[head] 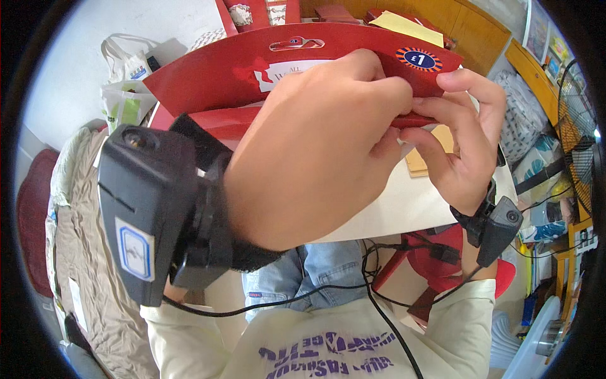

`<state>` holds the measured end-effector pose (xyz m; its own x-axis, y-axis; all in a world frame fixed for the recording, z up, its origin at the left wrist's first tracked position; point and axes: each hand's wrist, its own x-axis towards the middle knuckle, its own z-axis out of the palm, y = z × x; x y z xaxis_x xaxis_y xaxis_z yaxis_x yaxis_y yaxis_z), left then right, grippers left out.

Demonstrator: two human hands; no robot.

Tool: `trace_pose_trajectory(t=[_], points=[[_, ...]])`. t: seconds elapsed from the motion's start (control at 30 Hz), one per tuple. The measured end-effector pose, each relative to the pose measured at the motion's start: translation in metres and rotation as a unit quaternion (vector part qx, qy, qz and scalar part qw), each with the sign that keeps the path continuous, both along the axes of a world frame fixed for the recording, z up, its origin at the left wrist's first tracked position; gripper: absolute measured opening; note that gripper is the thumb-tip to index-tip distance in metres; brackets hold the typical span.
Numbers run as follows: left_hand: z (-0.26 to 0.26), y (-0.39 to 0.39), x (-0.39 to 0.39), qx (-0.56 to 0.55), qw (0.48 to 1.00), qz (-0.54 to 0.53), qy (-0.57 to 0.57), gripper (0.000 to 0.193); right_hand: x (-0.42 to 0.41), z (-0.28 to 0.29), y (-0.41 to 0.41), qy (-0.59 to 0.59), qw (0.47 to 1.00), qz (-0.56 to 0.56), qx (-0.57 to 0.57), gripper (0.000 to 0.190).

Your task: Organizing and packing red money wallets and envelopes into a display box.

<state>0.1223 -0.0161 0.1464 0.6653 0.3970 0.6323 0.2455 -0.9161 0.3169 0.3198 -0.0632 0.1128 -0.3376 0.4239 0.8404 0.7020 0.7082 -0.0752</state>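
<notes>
My left hand [322, 142] spans the middle of the view, a black camera unit [151, 203] strapped to its wrist. Its fingers are curled and pinch the lower edge of a red card packet header [203, 80] near its right end. The header has a hang slot and a round price badge [419, 59]. From the right, my right hand [459, 132] pinches that same edge with thumb and fingertips, close to the left fingertips. A smaller camera [504, 230] sits on the right wrist. What lies directly between the fingertips is hidden.
Beneath the hands is a white tabletop [378, 218] bearing a tan wooden or card piece [419, 163]. Red items and a yellow paper [407, 28] lie beyond. Black cables [284, 296] hang over my lap. A fan [580, 137] stands at right, a bed [102, 265] at left.
</notes>
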Motion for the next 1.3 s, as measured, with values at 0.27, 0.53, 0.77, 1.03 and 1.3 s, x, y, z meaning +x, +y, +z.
trace_pose_trajectory(t=[0.27,0.53,0.77,1.03,1.3], points=[[0.004,-0.006,-0.003,0.032,0.999,0.006,0.043,0.013,-0.002,-0.002,-0.005,-0.002,0.999,-0.026,0.021,0.019],[-0.001,-0.008,0.001,0.044,0.999,0.024,0.003,0.011,-0.002,-0.013,-0.003,0.041,0.991,-0.106,0.066,0.027],[-0.003,-0.008,-0.001,0.027,0.999,0.002,-0.020,0.013,-0.003,-0.017,-0.004,0.088,0.992,-0.078,0.043,0.031],[-0.010,-0.002,0.001,0.210,0.977,0.035,-0.030,0.023,-0.003,-0.015,-0.003,0.070,0.992,-0.088,0.057,0.032],[-0.018,0.016,-0.055,0.328,0.935,0.135,-0.017,0.034,0.003,-0.011,-0.002,0.068,0.993,-0.090,0.044,0.030]])
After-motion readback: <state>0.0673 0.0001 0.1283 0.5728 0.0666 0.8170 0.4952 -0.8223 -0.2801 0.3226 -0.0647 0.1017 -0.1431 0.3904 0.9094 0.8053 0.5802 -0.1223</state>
